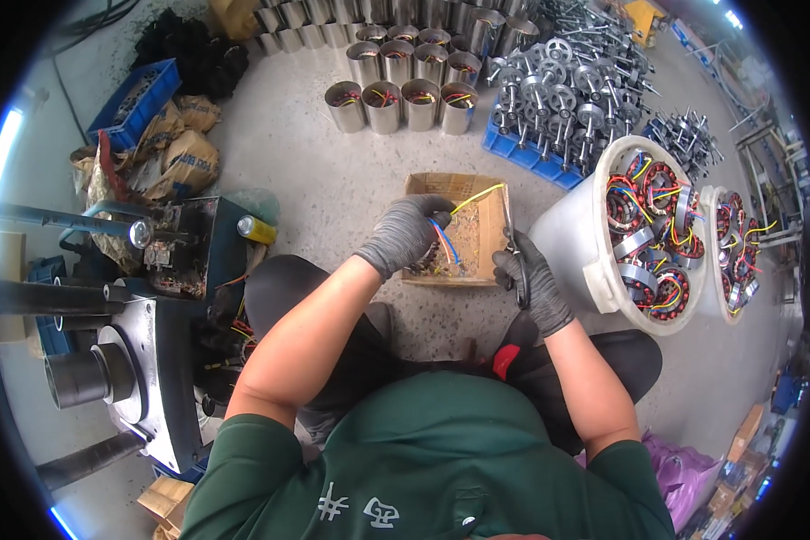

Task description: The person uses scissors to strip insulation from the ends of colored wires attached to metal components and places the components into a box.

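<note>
My left hand, in a grey knit glove, is closed around a small bundle of wires. A yellow wire sticks out toward the upper right, while blue and red wires hang below the fingers. Whether the wires join a part inside the fist is hidden. In my gloved right hand is a pair of scissors, its thin blades pointing away from me near the yellow wire's end. Between and beyond both hands an open cardboard box stands on the floor, with small scraps on its bottom.
A white bucket full of wound stators stands at right, with another behind it. Beyond are metal cylinders with wires inside and a blue crate heaped with rotor shafts. Machinery and a yellow can are at left.
</note>
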Action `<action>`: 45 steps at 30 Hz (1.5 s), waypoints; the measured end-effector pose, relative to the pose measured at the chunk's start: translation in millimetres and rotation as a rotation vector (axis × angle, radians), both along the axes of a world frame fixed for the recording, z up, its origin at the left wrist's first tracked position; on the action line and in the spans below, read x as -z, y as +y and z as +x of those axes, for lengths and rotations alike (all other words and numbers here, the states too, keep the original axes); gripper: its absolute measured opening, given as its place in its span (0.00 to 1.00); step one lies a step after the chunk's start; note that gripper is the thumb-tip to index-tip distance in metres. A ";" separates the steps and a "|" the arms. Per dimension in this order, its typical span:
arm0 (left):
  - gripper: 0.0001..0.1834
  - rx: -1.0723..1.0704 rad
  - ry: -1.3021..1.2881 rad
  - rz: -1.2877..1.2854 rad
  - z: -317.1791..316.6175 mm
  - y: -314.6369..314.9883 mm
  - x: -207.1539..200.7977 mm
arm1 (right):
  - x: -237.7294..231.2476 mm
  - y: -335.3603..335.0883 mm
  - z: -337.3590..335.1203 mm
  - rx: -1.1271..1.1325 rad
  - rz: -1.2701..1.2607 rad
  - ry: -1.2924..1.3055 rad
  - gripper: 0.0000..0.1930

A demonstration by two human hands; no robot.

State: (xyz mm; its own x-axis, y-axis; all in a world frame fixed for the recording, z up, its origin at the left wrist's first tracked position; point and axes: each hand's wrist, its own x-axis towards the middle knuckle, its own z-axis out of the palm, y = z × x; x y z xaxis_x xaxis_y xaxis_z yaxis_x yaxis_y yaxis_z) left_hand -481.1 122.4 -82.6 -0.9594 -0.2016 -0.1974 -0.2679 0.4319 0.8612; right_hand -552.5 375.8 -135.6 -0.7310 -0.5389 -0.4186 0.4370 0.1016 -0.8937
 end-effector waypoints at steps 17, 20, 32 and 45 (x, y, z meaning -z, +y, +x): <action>0.13 0.072 -0.389 0.047 0.1 12.0 -2.0 | -36.9 -1.8 -3.8 -0.156 0.133 0.012 0.20; 0.12 0.162 -0.252 -0.109 0.1 10.3 1.0 | -30.7 1.7 -7.9 -0.194 0.087 -0.034 0.16; 0.15 0.242 -0.225 -0.289 -3.3 18.5 29.1 | -35.1 -28.0 26.3 0.036 -0.243 -0.263 0.29; 0.11 0.167 -0.463 0.480 -2.4 18.9 15.2 | -25.6 -21.4 3.4 0.087 -0.171 0.037 0.25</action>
